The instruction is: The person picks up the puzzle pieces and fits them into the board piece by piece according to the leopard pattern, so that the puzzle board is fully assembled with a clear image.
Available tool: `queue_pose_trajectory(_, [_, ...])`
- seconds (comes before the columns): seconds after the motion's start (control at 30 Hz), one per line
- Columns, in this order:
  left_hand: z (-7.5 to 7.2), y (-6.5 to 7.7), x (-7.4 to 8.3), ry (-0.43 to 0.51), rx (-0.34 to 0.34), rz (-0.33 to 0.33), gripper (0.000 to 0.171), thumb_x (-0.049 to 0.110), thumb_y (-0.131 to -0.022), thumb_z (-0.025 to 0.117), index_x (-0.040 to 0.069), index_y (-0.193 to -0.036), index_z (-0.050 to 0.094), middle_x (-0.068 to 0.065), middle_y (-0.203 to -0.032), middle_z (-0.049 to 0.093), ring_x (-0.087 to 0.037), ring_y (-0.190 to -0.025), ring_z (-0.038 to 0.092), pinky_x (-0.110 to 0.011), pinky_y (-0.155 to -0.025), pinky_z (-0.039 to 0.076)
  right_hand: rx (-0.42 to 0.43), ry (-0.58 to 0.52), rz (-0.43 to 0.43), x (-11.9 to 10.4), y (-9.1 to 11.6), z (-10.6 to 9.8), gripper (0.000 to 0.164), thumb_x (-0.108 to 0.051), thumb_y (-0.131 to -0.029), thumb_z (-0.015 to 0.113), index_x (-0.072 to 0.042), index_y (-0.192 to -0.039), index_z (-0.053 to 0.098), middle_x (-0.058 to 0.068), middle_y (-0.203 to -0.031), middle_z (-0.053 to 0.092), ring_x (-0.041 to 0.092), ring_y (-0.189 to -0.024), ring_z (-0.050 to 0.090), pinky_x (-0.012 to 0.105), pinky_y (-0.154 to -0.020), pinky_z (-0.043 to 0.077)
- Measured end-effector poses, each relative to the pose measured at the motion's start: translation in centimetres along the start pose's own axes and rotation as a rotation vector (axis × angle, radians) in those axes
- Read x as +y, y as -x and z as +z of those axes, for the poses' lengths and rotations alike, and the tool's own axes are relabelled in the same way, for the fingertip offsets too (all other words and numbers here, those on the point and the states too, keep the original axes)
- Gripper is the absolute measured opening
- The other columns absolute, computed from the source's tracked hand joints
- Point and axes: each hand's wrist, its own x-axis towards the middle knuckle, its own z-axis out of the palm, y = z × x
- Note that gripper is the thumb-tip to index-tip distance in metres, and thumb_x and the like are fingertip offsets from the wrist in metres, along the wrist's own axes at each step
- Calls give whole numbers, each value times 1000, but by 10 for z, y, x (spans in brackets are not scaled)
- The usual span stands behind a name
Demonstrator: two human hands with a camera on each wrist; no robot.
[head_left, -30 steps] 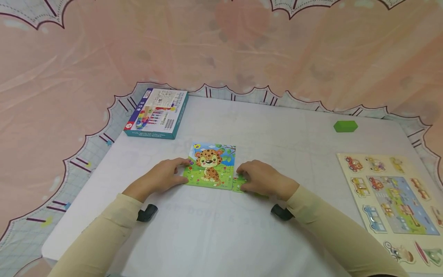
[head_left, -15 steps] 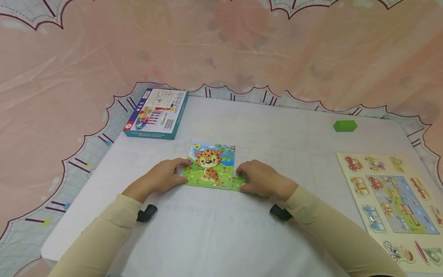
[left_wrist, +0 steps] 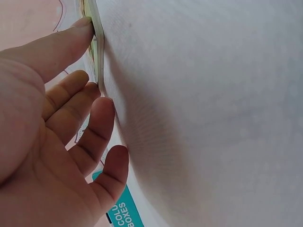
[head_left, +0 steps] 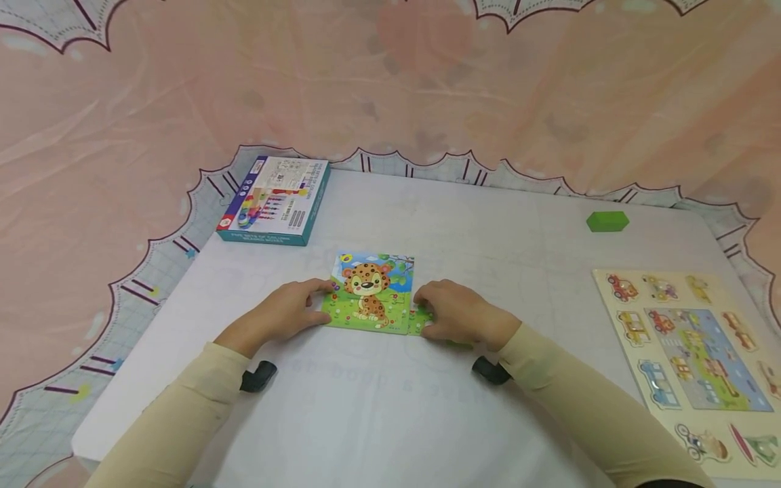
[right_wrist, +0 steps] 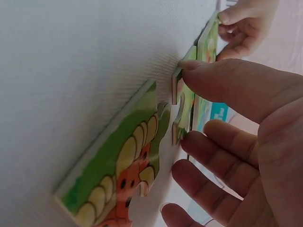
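Note:
A leopard jigsaw puzzle (head_left: pixel 369 293) lies flat on the white table, its pieces joined into a rectangle. My left hand (head_left: pixel 291 310) touches its left edge with thumb and index fingertips, the other fingers loosely bent. At the lower right side of the puzzle, my right hand (head_left: pixel 459 313) pinches a green puzzle piece (right_wrist: pixel 188 97) between thumb and fingertips. That piece lies against or very near the puzzle's edge. Under the right palm is another loose piece (right_wrist: pixel 125 172), green with orange and yellow parts, mostly hidden in the head view.
A boxed set (head_left: pixel 274 200) with a teal side sits at the back left. A green block (head_left: pixel 607 221) lies at the back right. A wooden vehicle puzzle board (head_left: pixel 622 400) occupies the right side. Patterned cloth hangs behind the table.
Both hands stay in nearly the same place, at the puzzle's left edge and on the green piece. The whole view shifts very slightly.

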Motion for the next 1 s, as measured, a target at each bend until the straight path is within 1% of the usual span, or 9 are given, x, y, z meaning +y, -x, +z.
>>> queue_pose_trajectory(0.13, [0, 0, -1, 2, 3, 5, 59, 28, -92, 74, 13, -145, 52, -11, -122, 61, -27, -101, 53, -45, -87, 47, -8, -2, 13, 1, -1, 0, 47, -22, -81, 75, -6, -123, 64, 2, -113, 63, 21, -102, 54, 39, -92, 47])
queue_pose_trajectory(0.33, [1, 0, -2, 7, 2, 5, 59, 28, -92, 74, 14, -145, 53, -13, -130, 59, -28, -105, 55, -48, -92, 47, -11, -6, 41, 7, 0, -1, 48, -23, -82, 74, -5, -124, 63, 5, -122, 62, 22, -110, 55, 40, -98, 45])
queue_pose_trajectory(0.47, [1, 1, -2, 4, 8, 5, 59, 28, -91, 74, 15, -145, 53, -12, -128, 60, -28, -103, 55, -47, -91, 48, -1, -7, 38, 9, 0, -2, 48, -24, -82, 75, -4, -125, 63, 8, -125, 62, 24, -112, 56, 41, -100, 45])
queue_pose_trajectory(0.73, [0, 0, -3, 2, 5, 13, 59, 28, -91, 75, 14, -145, 53, -10, -119, 61, -27, -99, 53, -43, -84, 47, 1, -25, 34, 10, 1, -3, 48, -24, -82, 74, -3, -124, 63, 8, -124, 61, 23, -110, 56, 42, -100, 45])
queue_pose_trajectory(1.0, [0, 0, -3, 8, 3, 5, 59, 27, -92, 74, 14, -145, 53, -11, -124, 60, -27, -102, 54, -45, -87, 47, 6, -40, 51, 12, 2, -5, 49, -23, -82, 72, -3, -125, 62, 8, -125, 60, 23, -109, 55, 41, -100, 44])
